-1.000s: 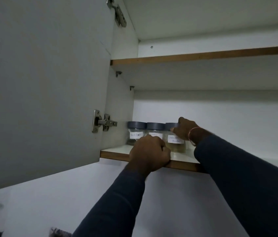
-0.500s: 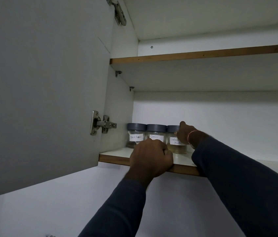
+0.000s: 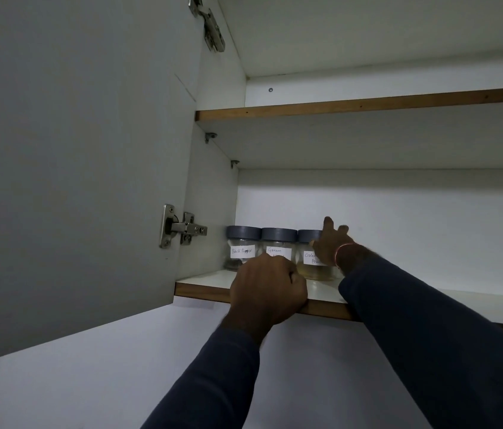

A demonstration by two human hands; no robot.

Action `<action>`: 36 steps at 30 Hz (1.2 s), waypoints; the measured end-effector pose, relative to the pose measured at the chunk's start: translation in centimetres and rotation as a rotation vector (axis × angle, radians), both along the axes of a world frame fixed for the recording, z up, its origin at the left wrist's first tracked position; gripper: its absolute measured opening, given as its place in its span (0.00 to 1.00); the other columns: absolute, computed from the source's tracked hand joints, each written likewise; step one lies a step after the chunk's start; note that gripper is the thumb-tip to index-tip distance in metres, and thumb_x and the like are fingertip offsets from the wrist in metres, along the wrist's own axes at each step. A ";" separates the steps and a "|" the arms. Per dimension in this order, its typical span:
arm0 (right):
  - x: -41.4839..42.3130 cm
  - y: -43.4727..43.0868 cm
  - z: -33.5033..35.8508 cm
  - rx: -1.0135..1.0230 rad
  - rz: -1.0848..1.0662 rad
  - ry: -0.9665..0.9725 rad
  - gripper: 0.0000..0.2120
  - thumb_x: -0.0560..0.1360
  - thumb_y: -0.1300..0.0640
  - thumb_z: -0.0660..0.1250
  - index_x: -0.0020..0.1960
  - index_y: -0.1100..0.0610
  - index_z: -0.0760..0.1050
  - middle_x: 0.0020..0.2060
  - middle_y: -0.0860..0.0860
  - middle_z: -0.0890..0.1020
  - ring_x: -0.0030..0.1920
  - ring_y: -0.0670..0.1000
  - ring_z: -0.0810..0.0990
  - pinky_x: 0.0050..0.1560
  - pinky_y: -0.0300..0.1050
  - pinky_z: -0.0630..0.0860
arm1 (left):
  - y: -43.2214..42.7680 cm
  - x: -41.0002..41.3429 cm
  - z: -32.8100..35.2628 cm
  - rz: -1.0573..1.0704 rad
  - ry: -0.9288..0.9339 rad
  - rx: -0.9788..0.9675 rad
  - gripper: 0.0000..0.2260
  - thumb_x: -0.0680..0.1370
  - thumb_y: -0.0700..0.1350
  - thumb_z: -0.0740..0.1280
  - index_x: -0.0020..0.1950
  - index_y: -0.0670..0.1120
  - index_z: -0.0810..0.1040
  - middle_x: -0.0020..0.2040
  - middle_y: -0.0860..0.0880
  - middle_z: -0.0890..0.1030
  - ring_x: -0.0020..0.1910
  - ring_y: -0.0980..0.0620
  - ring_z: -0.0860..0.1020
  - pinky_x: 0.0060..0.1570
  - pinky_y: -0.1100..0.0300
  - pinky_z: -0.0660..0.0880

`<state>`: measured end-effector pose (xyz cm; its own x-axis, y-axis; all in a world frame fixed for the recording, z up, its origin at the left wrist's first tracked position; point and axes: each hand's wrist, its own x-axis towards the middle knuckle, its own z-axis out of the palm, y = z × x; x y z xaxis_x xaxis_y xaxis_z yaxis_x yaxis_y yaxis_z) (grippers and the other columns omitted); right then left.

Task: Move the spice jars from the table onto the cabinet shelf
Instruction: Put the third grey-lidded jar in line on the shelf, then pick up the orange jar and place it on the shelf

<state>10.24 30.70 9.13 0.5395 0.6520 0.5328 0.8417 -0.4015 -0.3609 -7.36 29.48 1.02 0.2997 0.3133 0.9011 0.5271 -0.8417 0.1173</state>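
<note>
Three glass spice jars with grey lids stand in a row at the left end of the lower cabinet shelf (image 3: 204,287): a black pepper jar (image 3: 242,247), a garam masala jar (image 3: 278,239) and a coriander powder jar (image 3: 307,258). My right hand (image 3: 332,246) is at the right side of the coriander jar. Its fingers are straight and lifted, and the thumb is near the lid. My left hand (image 3: 267,291) grips the shelf's brown front edge in front of the middle jar, hiding the lower part of that jar.
The open cabinet door (image 3: 74,165) fills the left side, with a metal hinge (image 3: 179,226) beside the jars. An upper shelf (image 3: 367,103) runs above. The lower shelf extends to the right behind my right sleeve (image 3: 429,320).
My right hand has let go of the coriander jar's lid and its fingers have lifted and spread. The jar stands beside the other two. My left hand stays on the shelf edge.
</note>
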 end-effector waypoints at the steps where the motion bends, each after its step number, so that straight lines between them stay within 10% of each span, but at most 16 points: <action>1: -0.2 -0.2 -0.1 0.039 -0.017 -0.037 0.28 0.81 0.52 0.59 0.76 0.57 0.52 0.73 0.64 0.59 0.68 0.65 0.67 0.67 0.59 0.67 | -0.1 0.0 -0.1 -0.005 -0.006 -0.008 0.19 0.69 0.51 0.53 0.39 0.47 0.83 0.32 0.50 0.81 0.31 0.54 0.74 0.27 0.66 0.60; 8: -4.9 -6.9 -1.6 0.011 0.174 -0.306 0.15 0.80 0.55 0.56 0.56 0.62 0.77 0.56 0.62 0.78 0.56 0.62 0.78 0.57 0.54 0.76 | -0.8 0.1 -0.2 0.023 -0.069 -0.052 0.16 0.68 0.49 0.55 0.32 0.43 0.80 0.30 0.46 0.79 0.30 0.48 0.74 0.28 0.62 0.61; 14: -8.2 -19.9 -12.6 0.321 0.421 -0.396 0.11 0.79 0.57 0.62 0.55 0.59 0.81 0.65 0.58 0.77 0.66 0.58 0.74 0.67 0.43 0.64 | -4.4 -0.7 -2.7 -0.039 -0.112 -0.074 0.10 0.76 0.43 0.61 0.47 0.43 0.82 0.45 0.44 0.84 0.47 0.44 0.80 0.45 0.55 0.74; 18: -7.8 -28.3 -28.8 0.235 0.445 -0.194 0.13 0.77 0.52 0.63 0.56 0.52 0.83 0.65 0.50 0.77 0.68 0.49 0.72 0.70 0.40 0.63 | -13.1 -1.0 -19.5 -0.480 -0.310 -0.208 0.11 0.77 0.47 0.63 0.55 0.50 0.82 0.51 0.55 0.84 0.52 0.60 0.81 0.54 0.64 0.74; 25: -8.4 -40.6 -53.0 -0.343 0.136 0.588 0.23 0.76 0.50 0.68 0.70 0.52 0.71 0.70 0.49 0.71 0.73 0.49 0.66 0.75 0.43 0.58 | -30.5 -3.1 -50.7 -0.493 0.236 -1.213 0.14 0.76 0.53 0.64 0.61 0.56 0.78 0.58 0.53 0.82 0.59 0.53 0.79 0.51 0.80 0.66; 32: -10.0 -45.7 -60.7 -0.484 0.182 0.653 0.32 0.75 0.50 0.69 0.75 0.55 0.61 0.74 0.49 0.63 0.76 0.52 0.60 0.73 0.40 0.53 | -35.7 -4.7 -54.7 -0.573 0.425 -1.181 0.24 0.76 0.46 0.66 0.72 0.51 0.68 0.68 0.55 0.73 0.67 0.62 0.70 0.68 0.62 0.65; 36: -9.2 -45.2 -61.6 -0.497 0.156 0.670 0.37 0.74 0.45 0.70 0.77 0.53 0.58 0.74 0.52 0.62 0.74 0.51 0.63 0.67 0.34 0.53 | -35.7 -4.2 -53.7 -0.500 0.358 -1.288 0.27 0.75 0.50 0.68 0.73 0.51 0.67 0.66 0.58 0.74 0.64 0.64 0.71 0.64 0.68 0.67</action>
<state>1.00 -14.49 -52.47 0.5235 0.8188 -0.2355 0.5721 -0.5426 -0.6150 -11.58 -6.21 -52.63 0.7680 0.6363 -0.0728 0.3753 -0.3551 0.8562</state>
